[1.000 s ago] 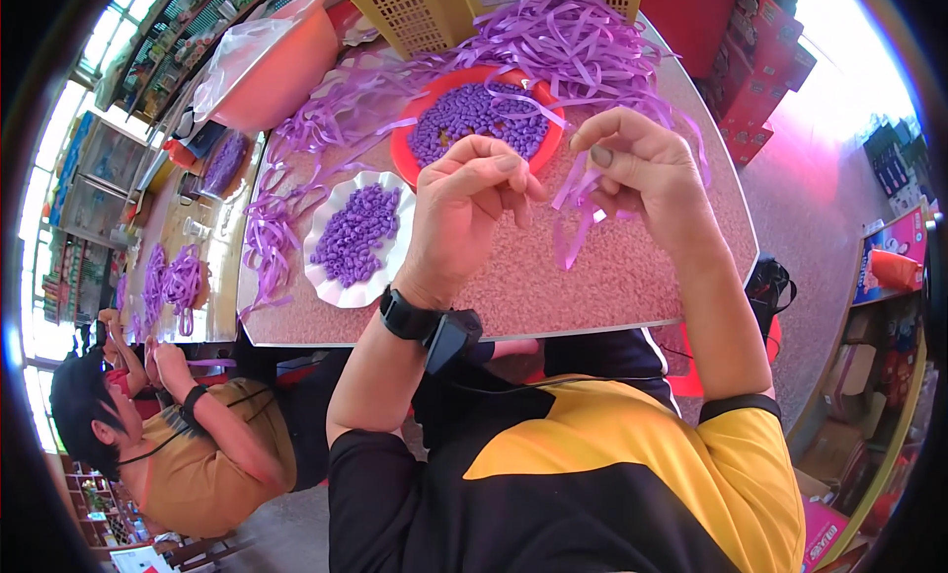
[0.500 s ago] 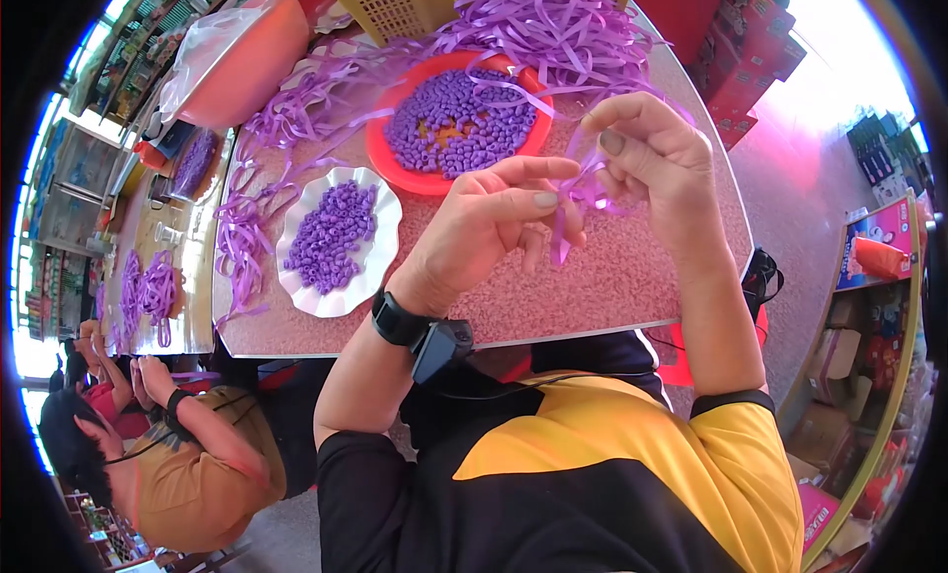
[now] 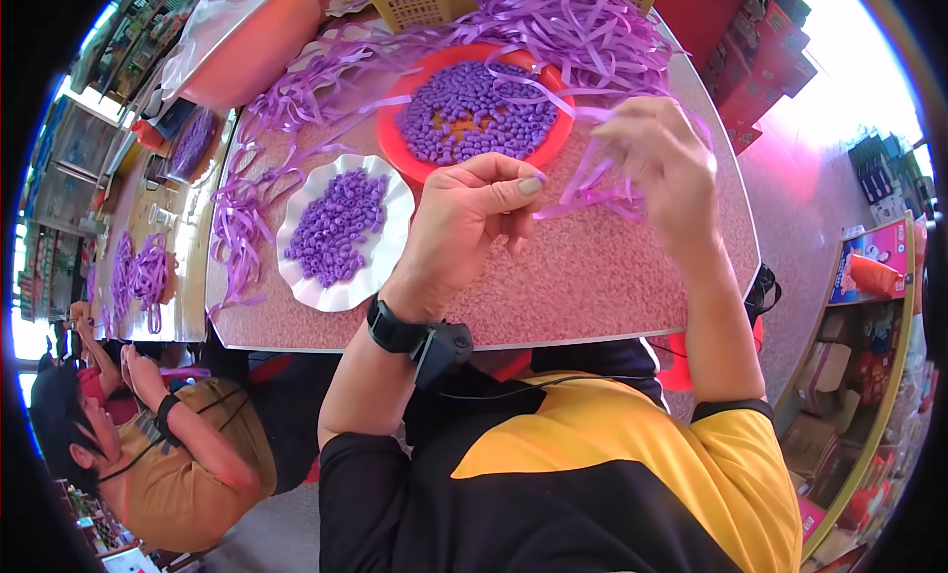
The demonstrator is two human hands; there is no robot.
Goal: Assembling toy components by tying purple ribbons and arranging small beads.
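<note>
My left hand [image 3: 469,212] is closed in a pinch over the near side of the table, thumb against forefinger. A bit of purple shows at its fingertips, and a strand of shiny purple ribbon [image 3: 589,199] runs from beside its lower fingers toward the right. My right hand [image 3: 670,168] is raised to the right of it, its fingers smeared by motion, with ribbon around and behind it. Just beyond my left hand stands a red bowl [image 3: 395,143] of purple beads [image 3: 474,114]. A white fluted dish [image 3: 392,239] with more purple beads [image 3: 336,227] lies to its left.
A heap of purple ribbons [image 3: 573,35] covers the table's far side, before a yellow crate [image 3: 410,2]. More ribbons [image 3: 242,203] trail down the left edge. A pink basin [image 3: 247,44] stands far left. Another person [image 3: 202,464] sits at left; shelves [image 3: 859,375] stand right.
My hands have moved apart: the left slightly left and down, now in a tighter pinch, the right blurred as it moves. The ribbon between them has spread out.
</note>
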